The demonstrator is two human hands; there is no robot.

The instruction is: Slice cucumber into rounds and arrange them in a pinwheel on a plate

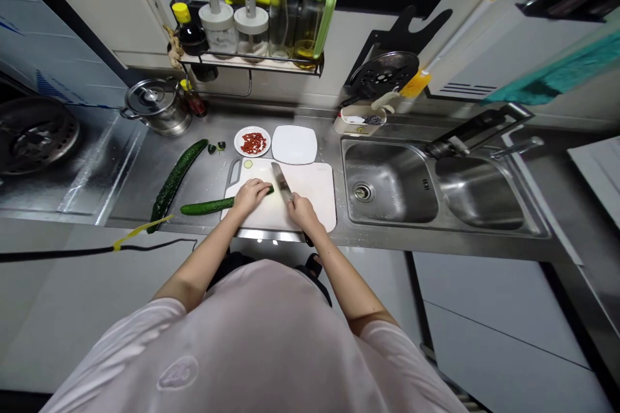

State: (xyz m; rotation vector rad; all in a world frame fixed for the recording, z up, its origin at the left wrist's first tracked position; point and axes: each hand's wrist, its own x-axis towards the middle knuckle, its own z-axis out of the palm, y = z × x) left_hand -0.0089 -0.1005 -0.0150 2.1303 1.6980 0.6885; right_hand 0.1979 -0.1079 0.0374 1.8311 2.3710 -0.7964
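Observation:
My left hand point(252, 196) is closed over a green cucumber point(206, 207) that lies across the left side of a white cutting board point(317, 197). The cucumber's cut end pokes out past my fingertips. In my right hand point(303, 213) is a kitchen knife point(281, 182), its blade slanting over the board just right of that end. A thin cucumber slice point(248, 164) rests near the board's top left corner. Left of the board, a second whole cucumber point(178, 181) lies on the steel counter, with small dark green cut ends point(212, 148) near its tip.
Behind the board stand a plate of chopped red pieces point(252, 142) and a white square plate point(294, 144). A lidded pot point(157, 106) is at the back left. A double sink point(392, 182) lies to the right. A rack point(252, 63) of bottles and jars hangs above.

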